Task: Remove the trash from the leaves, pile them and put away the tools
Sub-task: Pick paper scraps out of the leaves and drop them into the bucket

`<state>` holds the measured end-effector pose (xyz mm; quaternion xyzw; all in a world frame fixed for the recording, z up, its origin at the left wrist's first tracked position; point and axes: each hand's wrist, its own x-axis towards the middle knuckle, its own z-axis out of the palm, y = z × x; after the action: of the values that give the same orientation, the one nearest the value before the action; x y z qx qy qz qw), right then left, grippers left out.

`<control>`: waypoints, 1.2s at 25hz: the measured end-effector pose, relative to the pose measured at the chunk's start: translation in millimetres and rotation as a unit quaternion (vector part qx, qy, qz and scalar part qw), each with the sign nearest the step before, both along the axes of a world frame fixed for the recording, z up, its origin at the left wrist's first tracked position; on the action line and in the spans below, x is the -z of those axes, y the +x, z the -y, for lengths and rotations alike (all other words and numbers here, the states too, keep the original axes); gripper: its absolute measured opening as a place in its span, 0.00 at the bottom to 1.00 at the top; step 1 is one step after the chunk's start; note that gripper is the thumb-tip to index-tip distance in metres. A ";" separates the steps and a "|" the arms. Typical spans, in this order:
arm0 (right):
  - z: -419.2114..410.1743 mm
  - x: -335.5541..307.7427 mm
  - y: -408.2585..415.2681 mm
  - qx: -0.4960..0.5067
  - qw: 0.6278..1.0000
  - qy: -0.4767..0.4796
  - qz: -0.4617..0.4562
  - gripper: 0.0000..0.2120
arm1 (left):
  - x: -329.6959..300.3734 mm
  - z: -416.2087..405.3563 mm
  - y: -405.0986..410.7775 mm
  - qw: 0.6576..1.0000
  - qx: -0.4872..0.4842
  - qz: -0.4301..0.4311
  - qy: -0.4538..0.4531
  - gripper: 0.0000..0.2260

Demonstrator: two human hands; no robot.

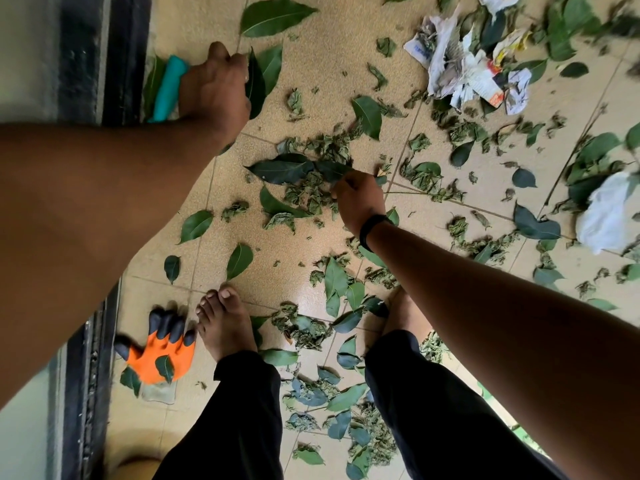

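Left hand at 11 o'clock gripping a teal handle, right hand at centre pinching a dark leaf, orange glove on the floor at 8 o'clock

Leaves and trash scattered over a tiled floor, seen from above a standing person.

Two bare feet stand near the bottom, the left foot just right of a glove lying on the floor. The left hand reaches far left, on a tool handle beside the door frame. The right hand is at the centre, touching a leaf. Crumpled paper lies upper right, a plastic bag far right.
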<state>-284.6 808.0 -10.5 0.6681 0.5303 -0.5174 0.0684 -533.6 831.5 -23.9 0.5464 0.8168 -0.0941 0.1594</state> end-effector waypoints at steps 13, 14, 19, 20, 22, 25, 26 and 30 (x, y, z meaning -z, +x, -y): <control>-0.2 -8.8 31.8 0.050 0.998 0.032 0.020 0.10 | 7.9 9.4 -5.4 0.981 -0.185 0.027 0.049 0.16; -0.4 -10.2 32.8 0.050 0.998 0.032 0.020 0.10 | 8.8 10.3 -6.9 0.977 -0.205 0.041 0.053 0.15; -3.0 -13.5 33.3 0.047 0.998 0.033 0.020 0.09 | 9.0 11.5 -11.9 0.962 -0.251 0.096 0.055 0.10; -2.8 -13.2 33.2 0.050 0.998 0.033 0.020 0.09 | 9.0 11.1 -11.9 0.961 -0.252 0.103 0.054 0.09; -2.1 -11.4 33.1 0.055 0.998 0.034 0.016 0.09 | 12.9 8.9 -12.3 0.957 -0.262 0.111 0.045 0.08; 0.3 -7.4 33.2 0.066 0.997 0.032 0.017 0.08 | 15.9 7.5 -10.8 0.953 -0.281 0.100 0.047 0.09; 1.6 -7.9 32.2 0.076 0.997 0.027 0.018 0.08 | 12.8 9.9 -7.8 0.953 -0.284 0.094 0.054 0.10; -4.4 -56.0 31.7 0.250 0.963 -0.064 -0.079 0.09 | -41.9 35.5 36.6 0.927 -0.329 0.157 0.089 0.10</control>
<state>-252.9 812.4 45.5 0.7307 0.3157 -0.6020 -0.0628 -497.0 795.9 18.0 0.2672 0.9202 0.1235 0.2581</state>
